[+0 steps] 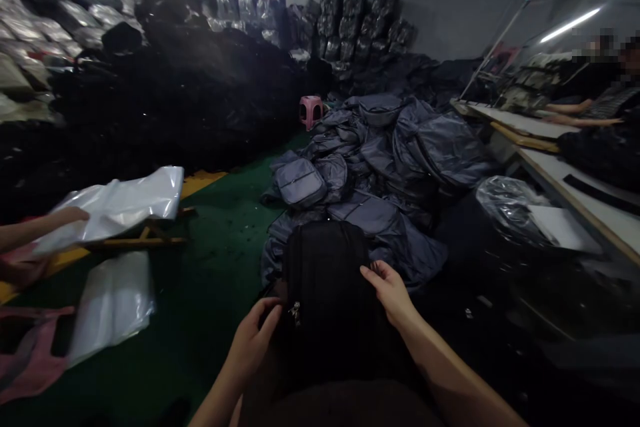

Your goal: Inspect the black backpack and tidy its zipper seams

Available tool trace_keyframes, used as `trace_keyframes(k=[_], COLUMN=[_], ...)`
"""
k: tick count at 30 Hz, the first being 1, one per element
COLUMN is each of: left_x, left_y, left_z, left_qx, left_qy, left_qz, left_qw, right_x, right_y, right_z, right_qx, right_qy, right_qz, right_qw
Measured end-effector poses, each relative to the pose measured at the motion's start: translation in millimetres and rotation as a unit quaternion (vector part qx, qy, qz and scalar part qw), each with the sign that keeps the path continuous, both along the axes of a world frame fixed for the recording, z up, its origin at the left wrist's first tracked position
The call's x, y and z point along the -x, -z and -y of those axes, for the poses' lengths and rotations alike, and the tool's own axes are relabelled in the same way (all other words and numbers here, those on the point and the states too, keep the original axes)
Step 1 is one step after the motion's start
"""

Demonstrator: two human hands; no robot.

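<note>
L hand (255,337) and R hand (390,292) are both on a black backpack (325,293), which sits upright-ish right in front of the person, low in the view. L hand is curled round the bag's left side, just by a metal zip pull (295,312). R hand grips the top right edge, fingers over the fabric. Hands are set wide, w/ the bag btwn them; exact grip on the L side is hard to see in the dark.

Just past the bag is a big heap of grey-blue backpacks (370,167), front pockets showing, touching the black bag's far side. Behind the heap: a pink plastic stool (311,111) and stacked black bags (360,23) against the back wall.

Left side: another person's hand (70,215) comes in from the edge, on a white plastic bag (107,207) held over a low wooden frame (145,237). A 2nd white plastic bag (113,307) lies flat on the green floor (200,320) below it, w/ a pink strap bag (35,353) beside it, near the edge of the view.

Right side: long white table (575,200) w/ two seated people, one w/ forearms (585,120) resting on it. A clear plastic bag (505,207) sits on dark stuff near the table, well apart from the hands.
</note>
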State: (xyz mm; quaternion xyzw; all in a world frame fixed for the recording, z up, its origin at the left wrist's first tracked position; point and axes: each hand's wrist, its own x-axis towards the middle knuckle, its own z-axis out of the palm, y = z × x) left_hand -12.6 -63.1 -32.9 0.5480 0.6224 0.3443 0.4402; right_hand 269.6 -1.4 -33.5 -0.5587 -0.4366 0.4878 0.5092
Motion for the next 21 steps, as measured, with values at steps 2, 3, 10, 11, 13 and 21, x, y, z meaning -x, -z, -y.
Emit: trace_keyframes(k=[2,3,10,11,13,21], left_x=[-8.3,-13.2,-29.4,-27.9,-23.9,-15.4], left_y=[-4.3,-6.2,-10.4,-10.3,-10.8,-22.4], left_z=[5.5,8.3,21.3,21.7,21.7,0.7], left_qx=[0.003,0.008,-0.029,-0.042,-0.073,-0.183], left_qy=[0.032,0.041,0.05,0.051,0.057,0.087], left_qz=[-0.007,-0.021,-0.121,-0.134,-0.16,-0.126], left_qw=[0.999,0.999,0.991,0.989,0.983,0.971], right_x=[-1.4,-1.5,-3.9,-4.6,-5.5,-7.9], right_y=[0.6,0.9,6.8,7.8,9.3,8.7], right_z=[1.2,1.4,-0.9,-1.0,-0.5,3.5], right_qx=[-0.004,-0.005,0.004,0.004,0.003,-0.027], right_qy=[0.003,0.005,0.01,0.009,0.008,-0.016], right_qz=[0.004,0.004,0.004,0.005,0.009,0.044], right_qw=[1.0,1.0,1.0,1.0,1.0,0.999])
